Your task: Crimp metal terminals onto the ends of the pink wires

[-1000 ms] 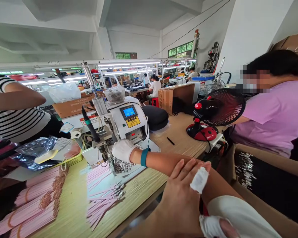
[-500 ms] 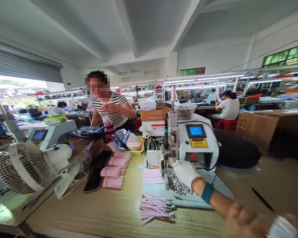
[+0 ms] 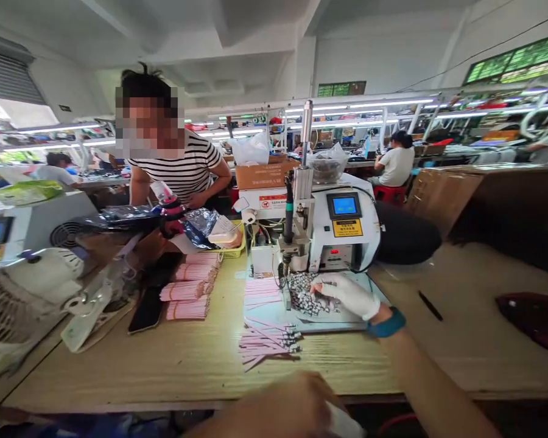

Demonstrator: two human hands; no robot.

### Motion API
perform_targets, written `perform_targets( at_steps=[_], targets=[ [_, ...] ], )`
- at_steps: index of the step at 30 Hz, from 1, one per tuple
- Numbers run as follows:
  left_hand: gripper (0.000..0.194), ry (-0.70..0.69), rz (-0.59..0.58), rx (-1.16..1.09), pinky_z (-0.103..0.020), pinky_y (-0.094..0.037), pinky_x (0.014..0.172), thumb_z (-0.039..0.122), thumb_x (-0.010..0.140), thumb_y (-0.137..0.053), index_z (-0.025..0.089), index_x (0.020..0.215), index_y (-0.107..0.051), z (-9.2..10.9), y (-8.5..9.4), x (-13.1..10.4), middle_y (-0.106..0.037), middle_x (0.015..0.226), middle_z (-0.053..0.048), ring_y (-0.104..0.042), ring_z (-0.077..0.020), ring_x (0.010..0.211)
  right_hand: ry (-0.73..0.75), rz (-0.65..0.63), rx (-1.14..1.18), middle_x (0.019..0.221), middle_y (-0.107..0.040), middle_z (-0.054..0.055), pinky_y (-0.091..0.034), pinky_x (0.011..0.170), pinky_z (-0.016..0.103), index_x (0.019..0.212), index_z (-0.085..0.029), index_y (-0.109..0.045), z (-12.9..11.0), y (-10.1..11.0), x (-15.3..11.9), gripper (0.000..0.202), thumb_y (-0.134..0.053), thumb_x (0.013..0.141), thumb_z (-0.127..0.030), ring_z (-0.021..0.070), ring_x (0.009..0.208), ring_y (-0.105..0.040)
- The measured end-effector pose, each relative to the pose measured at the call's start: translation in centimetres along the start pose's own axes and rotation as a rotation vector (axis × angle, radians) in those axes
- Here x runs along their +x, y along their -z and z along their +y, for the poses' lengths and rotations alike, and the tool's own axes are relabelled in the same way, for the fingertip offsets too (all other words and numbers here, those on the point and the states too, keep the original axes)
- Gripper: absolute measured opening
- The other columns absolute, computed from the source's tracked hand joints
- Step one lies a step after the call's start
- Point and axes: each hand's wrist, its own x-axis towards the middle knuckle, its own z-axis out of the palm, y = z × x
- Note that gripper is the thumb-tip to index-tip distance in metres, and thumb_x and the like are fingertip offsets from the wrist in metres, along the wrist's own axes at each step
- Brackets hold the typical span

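Gloved right hand (image 3: 347, 294) rests on the pile of small metal parts (image 3: 307, 294) at the machine's (image 3: 329, 228) six o'clock, fingers loosely spread for picking; left hand (image 3: 283, 409) blurred, grip unclear.

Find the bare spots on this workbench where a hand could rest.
Bare wood lies right of the white machine, around the black pen, and along the near edge left of the loose pink wires. It is crowded by the pink bundles, phone and fan.
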Motion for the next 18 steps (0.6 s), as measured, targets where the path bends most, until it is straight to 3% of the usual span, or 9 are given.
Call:
perform_targets(
  at_steps=[2, 4, 7, 8, 10, 12, 15, 18],
  targets=[
    [0.014, 0.133, 0.031, -0.079, -0.022, -0.047, 0.077, 0.026, 0.086, -0.056, 0.018, 0.089, -0.067, -3.5, 2.1, -2.6, -0.070, 0.086, -0.004, -0.062, -0.0140, 0.083, -0.042, 0.152, 0.409, 0.067, -0.058, 0.001, -0.036, 0.046, 0.022, 0.081, -0.018, -0.061, 1.0, -0.3, -0.8, 0.031, -0.061, 0.078, -0.048, 0.0107, 0.051, -0.049],
    [0.019, 0.403, 0.114, -0.103, -0.024, -0.046, 0.077, 0.029, 0.087, -0.052, 0.018, 0.089, -0.068, -6.9, 4.2, -5.1, -0.070, 0.088, -0.004, -0.062, -0.0153, 0.083, -0.044, 0.251, 0.595, 0.064, -0.054, 0.000, -0.032, 0.043, 0.021, 0.079, -0.017, -0.058, 1.2, -0.5, -1.0, 0.035, -0.066, 0.072, -0.051, 0.0092, 0.049, -0.044],
    [0.019, 0.783, 0.216, 0.075, -0.026, -0.044, 0.072, 0.024, 0.083, -0.050, 0.016, 0.084, -0.068, -10.8, 6.3, -7.0, -0.069, 0.081, -0.005, -0.060, -0.0170, 0.076, -0.103, 0.189, 0.360, 0.060, -0.053, -0.001, -0.032, 0.044, 0.022, 0.080, -0.016, -0.060, 0.6, -0.3, -0.3, 0.033, -0.063, 0.076, -0.048, 0.0097, 0.047, -0.044],
    [0.019, 0.831, 0.224, 0.155, -0.027, -0.043, 0.071, 0.026, 0.082, -0.052, 0.016, 0.080, -0.068, -11.7, 6.5, -7.0, -0.067, 0.078, -0.006, -0.059, -0.0176, 0.075, -0.116, 0.157, 0.199, 0.059, -0.053, -0.001, -0.033, 0.045, 0.022, 0.081, -0.016, -0.062, 0.3, -0.1, 0.1, 0.030, -0.061, 0.078, -0.046, 0.0103, 0.048, -0.045],
    [0.018, 0.791, 0.255, 0.210, -0.028, -0.042, 0.074, 0.027, 0.081, -0.053, 0.016, 0.077, -0.068, -12.8, 6.3, -6.3, -0.065, 0.083, -0.007, -0.057, -0.0182, 0.079, -0.091, 0.115, -0.112, 0.063, -0.058, 0.000, -0.037, 0.053, 0.024, 0.080, -0.016, -0.065, 0.0, 0.1, 0.9, 0.025, -0.058, 0.081, -0.039, 0.0122, 0.054, -0.050],
    [0.017, 0.663, 0.267, 0.172, -0.028, -0.042, 0.079, 0.028, 0.079, -0.057, 0.017, 0.085, -0.069, -12.8, 5.3, -5.4, -0.063, 0.095, -0.008, -0.055, -0.0190, 0.088, -0.022, 0.093, -0.305, 0.069, -0.063, 0.002, -0.039, 0.062, 0.025, 0.079, -0.015, -0.068, 0.0, 0.1, 1.7, 0.024, -0.055, 0.083, -0.035, 0.0145, 0.064, -0.055],
    [0.028, 0.578, 0.222, 0.187, -0.031, -0.042, 0.084, 0.030, 0.074, -0.065, 0.020, 0.101, -0.066, -11.7, 3.1, -4.6, -0.059, 0.106, -0.008, -0.052, -0.0218, 0.098, 0.031, 0.061, -0.409, 0.076, -0.067, 0.004, -0.040, 0.069, 0.027, 0.079, -0.014, -0.069, -0.1, 0.2, 2.7, 0.025, -0.054, 0.084, -0.033, 0.0169, 0.073, -0.059],
    [0.019, 0.624, 0.180, 0.239, -0.034, -0.041, 0.084, 0.030, 0.082, -0.059, 0.023, 0.097, -0.066, -10.3, 1.1, -4.4, -0.059, 0.105, -0.007, -0.052, -0.0222, 0.098, 0.034, 0.038, -0.425, 0.079, -0.069, 0.005, -0.040, 0.068, 0.026, 0.083, -0.014, -0.071, -0.6, 0.7, 3.4, 0.028, -0.053, 0.085, -0.035, 0.0176, 0.074, -0.061]
  ],
)
